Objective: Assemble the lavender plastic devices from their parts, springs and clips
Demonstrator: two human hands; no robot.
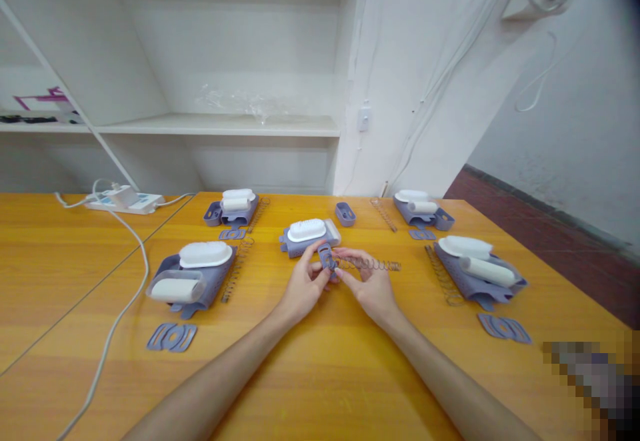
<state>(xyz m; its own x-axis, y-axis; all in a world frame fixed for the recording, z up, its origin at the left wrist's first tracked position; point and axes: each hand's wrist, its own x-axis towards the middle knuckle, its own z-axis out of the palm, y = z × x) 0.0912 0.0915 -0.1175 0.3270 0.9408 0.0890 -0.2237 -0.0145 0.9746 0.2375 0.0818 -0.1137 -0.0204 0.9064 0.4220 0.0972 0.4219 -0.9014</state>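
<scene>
My left hand (306, 284) pinches a small flat purple-grey plastic plate with slots (327, 256), held up over the middle of the table. Between the fingers of my right hand (371, 289) is a metal coil spring (385, 265), which sticks out to the right. The spring's near end meets the plate at my fingertips; whether it is hooked in, I cannot tell. Just behind my hands lies a purple-grey plastic housing (299, 248) with a white oval brush-like pad (307, 230) on top. A small purple-grey cup (345, 213) stands farther back.
Similar housings with white rolls lie at left (207, 281), back left (240, 208), back right (417, 208) and right (477, 271). Springs and slotted plates (172, 337) lie beside them. A power strip (125, 200) and white cable (143, 248) occupy the left. Shelving (220, 124) stands behind.
</scene>
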